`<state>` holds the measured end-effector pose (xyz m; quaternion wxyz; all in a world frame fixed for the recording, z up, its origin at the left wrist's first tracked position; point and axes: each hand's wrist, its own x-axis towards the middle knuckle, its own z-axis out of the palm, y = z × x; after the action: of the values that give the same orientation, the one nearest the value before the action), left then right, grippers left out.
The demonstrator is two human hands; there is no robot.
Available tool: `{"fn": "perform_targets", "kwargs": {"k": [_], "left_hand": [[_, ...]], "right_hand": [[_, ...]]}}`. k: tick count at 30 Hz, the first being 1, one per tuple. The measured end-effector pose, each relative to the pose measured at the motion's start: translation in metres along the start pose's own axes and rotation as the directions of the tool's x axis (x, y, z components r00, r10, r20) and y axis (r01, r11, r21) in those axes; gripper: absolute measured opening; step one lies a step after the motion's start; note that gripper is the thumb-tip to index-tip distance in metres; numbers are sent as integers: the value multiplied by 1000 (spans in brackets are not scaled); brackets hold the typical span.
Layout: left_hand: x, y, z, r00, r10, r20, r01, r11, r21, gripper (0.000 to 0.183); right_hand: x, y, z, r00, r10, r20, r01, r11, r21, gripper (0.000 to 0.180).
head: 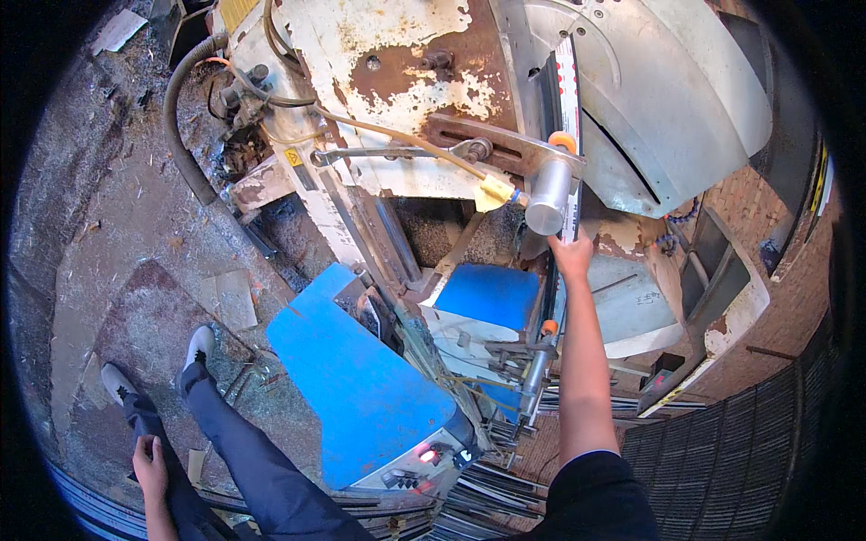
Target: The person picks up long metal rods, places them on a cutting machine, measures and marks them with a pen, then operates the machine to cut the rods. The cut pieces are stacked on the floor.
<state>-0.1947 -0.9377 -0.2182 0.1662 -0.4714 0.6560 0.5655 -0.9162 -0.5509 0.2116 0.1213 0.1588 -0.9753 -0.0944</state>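
My right hand [574,255] grips a long metal profile [569,101] that carries white printed film and lies on a large worn machine. Just above that hand, a round metal clamp cylinder [549,196] sits over the profile, with an air hose [406,137] running to it. An orange roller [562,141] touches the profile behind the cylinder, and another orange roller [549,328] stands below. A combination wrench [399,152] rests on a bolt of the slotted clamp bracket [504,142]. My left hand [149,466] hangs by my leg, fingers curled, apparently holding nothing.
A blue machine cover [379,392] with a control panel [413,466] and lit red lamp stands between my legs and the profile. Metal chips cover the floor [155,297] at left. Stacked profiles [487,497] lie below, and a large metal guard [649,108] is at upper right.
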Motion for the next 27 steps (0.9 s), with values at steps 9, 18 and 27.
{"fn": "perform_targets", "kwargs": {"k": [9, 18, 27], "left_hand": [[-1, -8, 2, 999, -41, -16, 41, 999, 9, 25], [8, -15, 4, 991, -135, 25, 136, 990, -34, 24], [-20, 85, 12, 980, 14, 199, -49, 984, 172, 25]], "right_hand": [[-1, -3, 0, 999, 51, 8, -51, 999, -10, 33], [0, -2, -1, 999, 39, 3, -39, 999, -26, 30], [1, 3, -6, 997, 20, 69, -21, 1000, 17, 55]]}}
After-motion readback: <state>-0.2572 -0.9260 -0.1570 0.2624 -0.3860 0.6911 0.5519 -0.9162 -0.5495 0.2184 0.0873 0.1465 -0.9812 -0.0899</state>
